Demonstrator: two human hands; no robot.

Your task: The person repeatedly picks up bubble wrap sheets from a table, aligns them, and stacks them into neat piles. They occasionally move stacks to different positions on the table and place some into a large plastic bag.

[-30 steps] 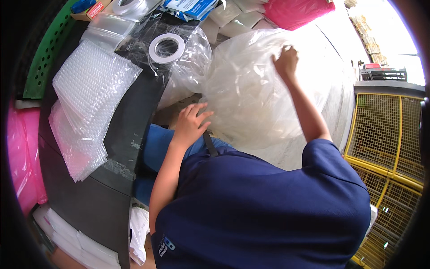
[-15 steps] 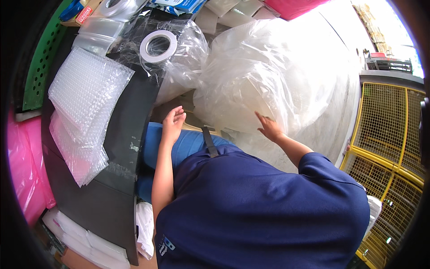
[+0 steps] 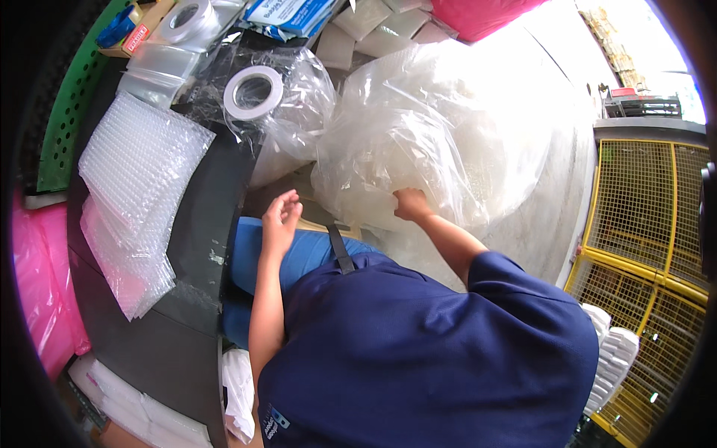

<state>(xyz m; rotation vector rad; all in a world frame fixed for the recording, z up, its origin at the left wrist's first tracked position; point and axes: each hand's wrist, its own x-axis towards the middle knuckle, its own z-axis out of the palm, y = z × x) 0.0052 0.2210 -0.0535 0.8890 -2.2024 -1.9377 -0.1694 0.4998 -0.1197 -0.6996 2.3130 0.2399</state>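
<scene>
A big clear plastic bag (image 3: 441, 142) bulges on the floor in front of me, with pale contents showing through its film. At its near side, my right hand (image 3: 412, 204) has its fingers closed on the film. Above my lap, beside the dark table (image 3: 187, 224), my left hand (image 3: 280, 220) is held up with fingers loosely bent and apart, holding nothing. Sheets of bubble wrap (image 3: 142, 164) lie stacked on the table to its left. A roll of white tape (image 3: 253, 93) rests on crumpled clear film at the table's far end.
Another clear roll (image 3: 187, 21), a blue-and-white packet (image 3: 287, 16) and a green perforated crate (image 3: 71, 112) are at the far left. Flat pale packs (image 3: 362, 19) lie beyond the bag. A yellow mesh cage (image 3: 635, 194) stands right; pink plastic (image 3: 48, 276) hangs left.
My right hand has moved left and a little up onto the bag, and its spread fingers have closed on the film. My left hand has shifted slightly down in view.
</scene>
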